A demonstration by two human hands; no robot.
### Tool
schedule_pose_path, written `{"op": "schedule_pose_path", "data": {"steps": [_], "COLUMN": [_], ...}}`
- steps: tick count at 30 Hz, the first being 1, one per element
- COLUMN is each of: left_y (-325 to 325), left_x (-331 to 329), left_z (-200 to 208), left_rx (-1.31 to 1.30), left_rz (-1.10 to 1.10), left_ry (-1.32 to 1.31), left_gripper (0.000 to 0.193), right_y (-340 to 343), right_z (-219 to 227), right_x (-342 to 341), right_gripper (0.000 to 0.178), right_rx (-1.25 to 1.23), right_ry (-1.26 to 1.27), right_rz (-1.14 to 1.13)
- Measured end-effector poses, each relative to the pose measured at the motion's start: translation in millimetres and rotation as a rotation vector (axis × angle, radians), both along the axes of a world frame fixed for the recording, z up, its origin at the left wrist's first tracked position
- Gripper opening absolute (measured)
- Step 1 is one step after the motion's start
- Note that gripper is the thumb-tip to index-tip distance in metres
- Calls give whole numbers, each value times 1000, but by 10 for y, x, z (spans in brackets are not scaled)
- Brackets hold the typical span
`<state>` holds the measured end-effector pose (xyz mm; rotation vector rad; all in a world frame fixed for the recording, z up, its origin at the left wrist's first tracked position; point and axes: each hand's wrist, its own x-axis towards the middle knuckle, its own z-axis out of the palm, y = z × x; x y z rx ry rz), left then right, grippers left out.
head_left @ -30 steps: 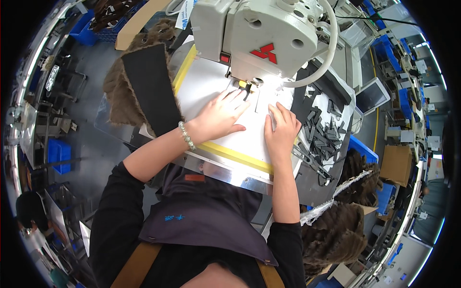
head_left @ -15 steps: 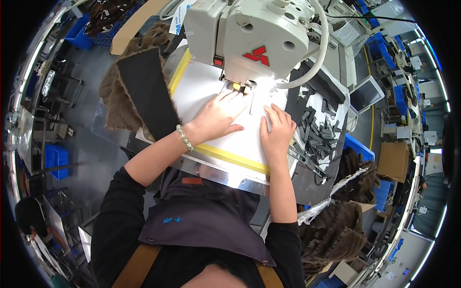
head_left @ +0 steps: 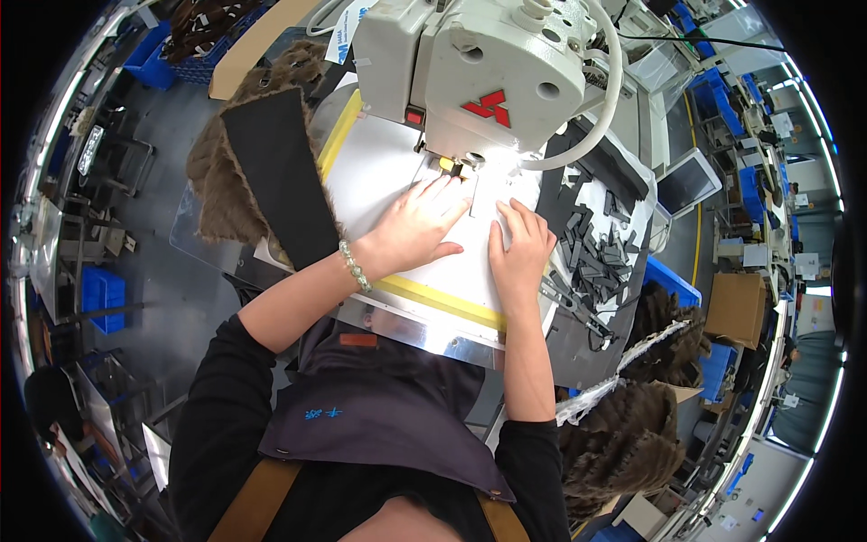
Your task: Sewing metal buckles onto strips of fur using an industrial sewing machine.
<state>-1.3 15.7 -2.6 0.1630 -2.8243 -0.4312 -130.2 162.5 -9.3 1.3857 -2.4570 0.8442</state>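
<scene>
My left hand [head_left: 418,226] lies nearly flat on the white work plate [head_left: 366,149] of a sewing machine [head_left: 501,81]. Its fingers stretch forward, the tips close to the yellow part [head_left: 446,164] by the presser foot. Whether a small piece lies under those fingertips is hidden. Farther right on the plate rests my right hand [head_left: 521,248], fingers apart and slightly bent, nothing seen in it. Between the hands, just right of my left fingertips, a thin dark line [head_left: 475,200] shows on the plate. Yellow tape [head_left: 442,301] borders the plate's near edge.
A black panel [head_left: 278,172] lies over brown fur [head_left: 212,181] on the left. Many small black strips [head_left: 591,257] are heaped at the right, with scissors-like metal tools [head_left: 578,307] nearer. Brown fur pieces [head_left: 623,443] fill the lower right, near a cardboard box [head_left: 736,307].
The whole view has shifted slightly. My left wrist sits a touch farther right and nearer to me; the right hand stays in place on the plate.
</scene>
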Motion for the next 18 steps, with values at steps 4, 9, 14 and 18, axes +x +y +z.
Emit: {"op": "schedule_pose_path", "data": {"steps": [4, 9, 14, 18], "left_y": [-16, -5, 3, 5], "left_x": [-5, 1, -1, 3], "left_z": [-33, -55, -16, -15], "left_rx": [-6, -18, -24, -32], "left_rz": [-7, 0, -1, 0], "left_ry": [-2, -6, -11, -19], "left_gripper": [69, 69, 69, 69], "right_y": [-3, 3, 11, 6], "right_z": [-13, -8, -15, -8], "right_x": [-8, -5, -4, 2], "right_gripper": [29, 29, 30, 30], "right_rx": [10, 10, 11, 12], "right_ry": [15, 17, 15, 10], "right_rz": [-5, -4, -4, -4]}}
